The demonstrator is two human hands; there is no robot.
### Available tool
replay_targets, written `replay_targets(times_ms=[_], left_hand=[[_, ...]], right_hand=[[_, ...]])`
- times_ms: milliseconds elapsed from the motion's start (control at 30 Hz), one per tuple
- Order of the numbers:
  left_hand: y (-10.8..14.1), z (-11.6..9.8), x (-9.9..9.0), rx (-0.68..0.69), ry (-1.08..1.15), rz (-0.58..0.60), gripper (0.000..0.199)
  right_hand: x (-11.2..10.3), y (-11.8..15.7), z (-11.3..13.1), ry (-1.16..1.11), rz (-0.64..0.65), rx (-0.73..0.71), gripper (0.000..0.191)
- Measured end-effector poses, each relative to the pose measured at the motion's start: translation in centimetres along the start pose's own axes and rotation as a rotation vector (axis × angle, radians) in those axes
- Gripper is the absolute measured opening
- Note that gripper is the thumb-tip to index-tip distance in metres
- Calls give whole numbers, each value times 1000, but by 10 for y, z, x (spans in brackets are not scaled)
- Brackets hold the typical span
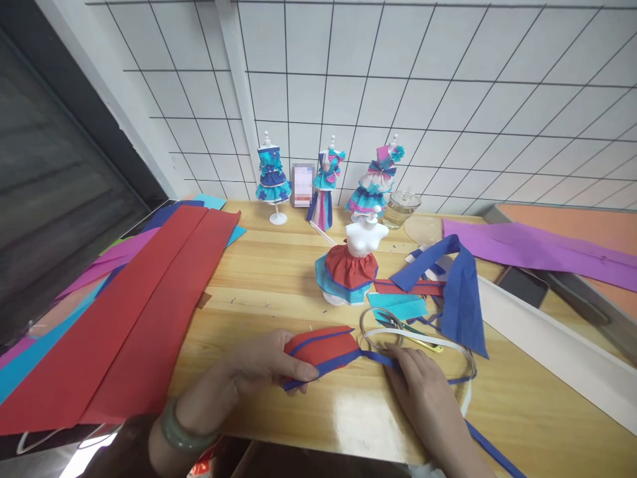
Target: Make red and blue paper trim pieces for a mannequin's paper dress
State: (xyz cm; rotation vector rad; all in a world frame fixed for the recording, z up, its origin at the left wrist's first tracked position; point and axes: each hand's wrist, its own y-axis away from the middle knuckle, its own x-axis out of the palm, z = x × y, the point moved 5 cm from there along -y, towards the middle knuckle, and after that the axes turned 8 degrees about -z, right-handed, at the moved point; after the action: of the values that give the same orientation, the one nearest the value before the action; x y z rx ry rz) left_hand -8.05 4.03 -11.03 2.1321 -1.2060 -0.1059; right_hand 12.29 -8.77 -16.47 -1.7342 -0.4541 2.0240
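Observation:
My left hand (279,365) pinches a red crepe-paper piece (326,342) with dark blue bands along it, thumb on top. A narrow blue paper strip (375,357) runs from its right end to my right hand (418,378), whose fingers are curved closed over the strip. Just beyond those fingers are rings of tape (381,326) and a pair of scissors (423,340), partly covered. Behind them stands a small white dress form (365,238) wearing a gathered red skirt (348,265) over a light blue layer.
Long red paper sheets (149,312) cover the left side. Three dressed mini forms (273,176) and a glass cup (401,209) stand by the tiled wall. Blue paper (460,299), a white strip (552,352), a phone (522,287) and purple paper (537,249) lie right.

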Motion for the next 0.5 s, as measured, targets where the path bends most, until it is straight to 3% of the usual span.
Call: replay_targets(times_ms=[300,500], left_hand=[[5,3,4,38,159,-3,32],[19,8,-9,74,67,-75,25]], right_hand=[[10,-9,-6,38,67,-32,20],[11,-18,1,24,99,-39,31]])
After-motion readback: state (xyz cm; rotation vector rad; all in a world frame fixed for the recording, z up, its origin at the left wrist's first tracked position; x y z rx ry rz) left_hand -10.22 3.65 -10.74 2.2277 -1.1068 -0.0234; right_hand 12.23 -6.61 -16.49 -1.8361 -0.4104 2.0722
